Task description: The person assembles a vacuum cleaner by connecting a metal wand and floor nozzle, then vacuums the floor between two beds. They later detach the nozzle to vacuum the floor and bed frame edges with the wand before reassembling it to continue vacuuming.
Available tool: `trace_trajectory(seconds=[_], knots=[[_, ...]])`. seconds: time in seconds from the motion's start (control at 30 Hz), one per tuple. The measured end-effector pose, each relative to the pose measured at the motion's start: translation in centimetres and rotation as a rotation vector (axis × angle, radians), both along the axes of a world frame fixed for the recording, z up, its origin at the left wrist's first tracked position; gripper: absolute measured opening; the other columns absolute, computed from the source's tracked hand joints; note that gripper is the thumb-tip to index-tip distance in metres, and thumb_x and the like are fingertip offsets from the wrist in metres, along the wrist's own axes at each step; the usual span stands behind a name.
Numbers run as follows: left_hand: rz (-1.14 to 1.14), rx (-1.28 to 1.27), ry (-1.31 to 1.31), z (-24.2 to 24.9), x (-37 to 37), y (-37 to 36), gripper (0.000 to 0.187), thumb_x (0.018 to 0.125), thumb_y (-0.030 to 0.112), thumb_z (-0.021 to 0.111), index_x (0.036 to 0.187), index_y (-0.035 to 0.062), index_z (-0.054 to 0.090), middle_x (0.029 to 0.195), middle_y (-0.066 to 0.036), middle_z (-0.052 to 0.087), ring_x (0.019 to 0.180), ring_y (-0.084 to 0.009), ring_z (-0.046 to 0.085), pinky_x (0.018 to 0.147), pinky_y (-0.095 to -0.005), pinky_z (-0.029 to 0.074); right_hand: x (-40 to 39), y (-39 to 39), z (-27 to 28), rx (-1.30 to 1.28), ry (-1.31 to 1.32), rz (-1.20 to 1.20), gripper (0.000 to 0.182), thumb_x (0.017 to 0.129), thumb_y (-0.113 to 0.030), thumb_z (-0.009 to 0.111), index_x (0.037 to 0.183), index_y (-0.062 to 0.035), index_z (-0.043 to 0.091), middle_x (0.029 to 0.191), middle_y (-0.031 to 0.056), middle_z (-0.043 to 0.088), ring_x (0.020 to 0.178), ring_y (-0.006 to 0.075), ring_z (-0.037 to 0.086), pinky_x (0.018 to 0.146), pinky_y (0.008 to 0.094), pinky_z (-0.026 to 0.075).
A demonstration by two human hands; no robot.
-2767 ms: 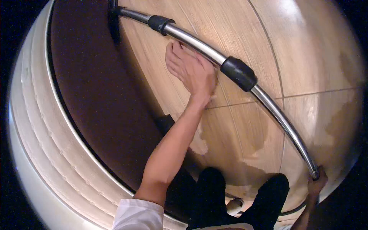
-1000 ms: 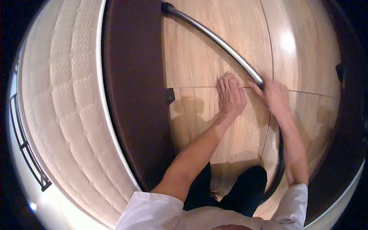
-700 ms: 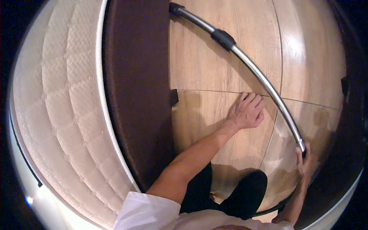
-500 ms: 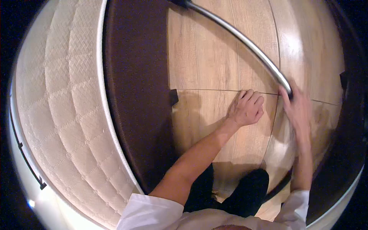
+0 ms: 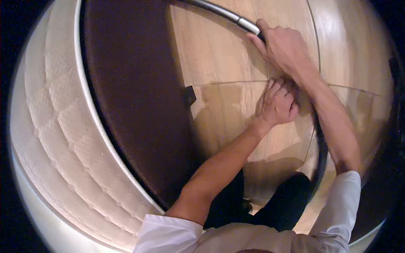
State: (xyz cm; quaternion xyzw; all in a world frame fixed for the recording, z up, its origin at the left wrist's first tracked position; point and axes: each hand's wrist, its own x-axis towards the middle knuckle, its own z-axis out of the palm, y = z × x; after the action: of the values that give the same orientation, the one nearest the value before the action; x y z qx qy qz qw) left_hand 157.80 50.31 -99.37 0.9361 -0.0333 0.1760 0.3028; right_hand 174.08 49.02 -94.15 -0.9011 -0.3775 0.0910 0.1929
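Observation:
My right hand (image 5: 287, 48) is wrapped round the near end of a curved-looking silver vacuum cleaner tube (image 5: 228, 14), where the metal meets a black part. The tube runs up and left out of view. A black flexible hose (image 5: 321, 152) curves down beneath my right forearm towards my knee. Just below my right wrist, my left hand (image 5: 278, 103) is closed in a fist over the floor, and nothing shows in it. A dark patch beside its fingers is hard to make out.
Wood-look floor (image 5: 240, 101) lies under my hands. To the left stands a dark brown bed base (image 5: 135, 92) with a short black foot (image 5: 190, 96) and a quilted cream mattress (image 5: 63, 126). Another dark base (image 5: 373, 206) is at the right edge.
My right hand has moved forward and left with the vacuum cleaner tube, which has slid further out of view at the top left. My left fist has stayed nearly in place.

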Motion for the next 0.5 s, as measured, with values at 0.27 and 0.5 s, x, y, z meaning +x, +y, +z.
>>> trace_trajectory(seconds=[0.27, 0.5], knots=[[-0.954, -0.079, 0.394, 1.3, 3.3, -4.9, 0.013, 0.076, 0.023, 0.065, 0.079, 0.0103, 0.067, 0.080, -0.011, 0.067, 0.083, -0.0340, 0.068, 0.076, -0.0512, 0.054, -1.0, -14.3, -0.2, 0.136, 0.160, -0.275, 0.045, 0.099, -0.040, 0.064, 0.125, -0.0035, 0.066, 0.098, 0.0178, 0.074, 0.087, 0.0303, 0.072, 0.078, 0.0396, 0.055], [-1.368, -0.386, 0.142, -7.3, 7.4, -23.6, 0.022, 0.069, 0.037, 0.074, 0.082, 0.0195, 0.078, 0.092, -0.014, 0.077, 0.092, -0.0313, 0.074, 0.074, -0.0504, 0.061, 2.9, -26.1, -1.8, 0.078, -0.027, -0.327, 0.061, 0.102, -0.053, 0.057, 0.117, 0.0058, 0.066, 0.109, 0.0225, 0.068, 0.099, 0.0324, 0.063, 0.086, 0.0458, 0.051]])
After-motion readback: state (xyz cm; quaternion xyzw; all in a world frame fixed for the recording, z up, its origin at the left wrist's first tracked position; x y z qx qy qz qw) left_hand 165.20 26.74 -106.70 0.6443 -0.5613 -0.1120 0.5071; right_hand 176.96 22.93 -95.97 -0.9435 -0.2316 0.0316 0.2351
